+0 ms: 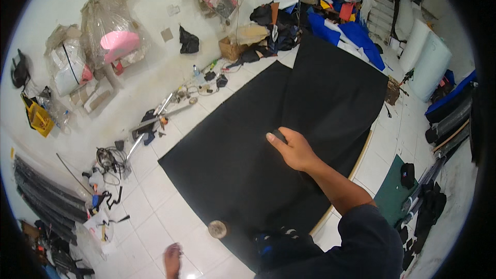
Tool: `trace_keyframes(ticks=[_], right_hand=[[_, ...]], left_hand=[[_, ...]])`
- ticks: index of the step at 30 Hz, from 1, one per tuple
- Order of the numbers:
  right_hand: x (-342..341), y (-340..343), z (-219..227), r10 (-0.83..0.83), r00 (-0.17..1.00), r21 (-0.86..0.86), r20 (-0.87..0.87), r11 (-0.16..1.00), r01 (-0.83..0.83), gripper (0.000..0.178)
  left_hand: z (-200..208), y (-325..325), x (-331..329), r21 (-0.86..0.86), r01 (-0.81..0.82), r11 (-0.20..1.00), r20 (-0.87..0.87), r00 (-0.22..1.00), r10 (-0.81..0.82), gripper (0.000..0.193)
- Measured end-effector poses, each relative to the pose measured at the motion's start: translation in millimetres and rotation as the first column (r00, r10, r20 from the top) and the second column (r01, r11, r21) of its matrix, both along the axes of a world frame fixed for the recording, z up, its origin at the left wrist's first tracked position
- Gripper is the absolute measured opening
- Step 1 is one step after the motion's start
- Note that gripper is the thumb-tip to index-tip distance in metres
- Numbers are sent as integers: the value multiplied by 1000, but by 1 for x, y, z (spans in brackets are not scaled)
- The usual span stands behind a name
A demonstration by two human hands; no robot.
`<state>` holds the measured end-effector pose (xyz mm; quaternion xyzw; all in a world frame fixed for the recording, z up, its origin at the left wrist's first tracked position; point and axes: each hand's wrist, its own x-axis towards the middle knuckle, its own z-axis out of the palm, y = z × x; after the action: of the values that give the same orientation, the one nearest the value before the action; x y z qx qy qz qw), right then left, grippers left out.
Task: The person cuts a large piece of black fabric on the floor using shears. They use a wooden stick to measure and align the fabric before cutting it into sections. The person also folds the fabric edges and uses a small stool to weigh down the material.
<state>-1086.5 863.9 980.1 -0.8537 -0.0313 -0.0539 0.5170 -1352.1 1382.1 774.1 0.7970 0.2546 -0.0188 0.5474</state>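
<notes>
A large sheet of black fabric (227, 139) lies across the floor, its far part doubled over in a loose flap (336, 72). Over the middle of the sheet, my right hand (294, 149) is closed, thumb and fingers round a small dark piece (279, 135). Whether that piece is a pinch of the fabric or a separate object I cannot tell. My left hand (172, 261) is low over the white tiles, left of the sheet; its fingers are blurred and partly cut off by the picture's edge. A round, pale disc-shaped thing (217, 229) rests at the sheet's near left edge.
Tools, cables and scraps (111, 160) line the left wall. Heaped cloth and a blue-white sheet (346, 33) lie at the far end. Pale upright rolls (431, 64) and dark rolls (454, 119) stand right, beside a green mat (388, 191). A pale strip (361, 157) runs along the fabric's right edge.
</notes>
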Motion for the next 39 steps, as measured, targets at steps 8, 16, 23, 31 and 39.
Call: trace_keyframes(ticks=[8, 16, 23, 31, 39], right_hand=[[44, 127, 87, -42, 979, -124, 202, 990, 68, 44], [88, 230, 155, -243, 848, -398, 471, 800, 450, 42], [79, 252, 250, -363, 700, -534, 615, 463, 708, 40], [-59, 240, 151, -206, 616, -630, 760, -5, 776, 27], [-270, 369, -349, -865, 474, -799, -162, 397, 452, 31]], left_hand=[[99, -118, 230, -750, 431, 502, 4, 762, -648, 56], [253, -218, 395, -745, 516, -422, 651, 424, -630, 83], [263, -192, 523, -911, 161, -381, 276, 922, -272, 105], [160, -57, 606, -970, 244, 8, 243, 969, -35, 60], [-86, 72, 382, -180, 498, 848, 208, 862, -462, 48]])
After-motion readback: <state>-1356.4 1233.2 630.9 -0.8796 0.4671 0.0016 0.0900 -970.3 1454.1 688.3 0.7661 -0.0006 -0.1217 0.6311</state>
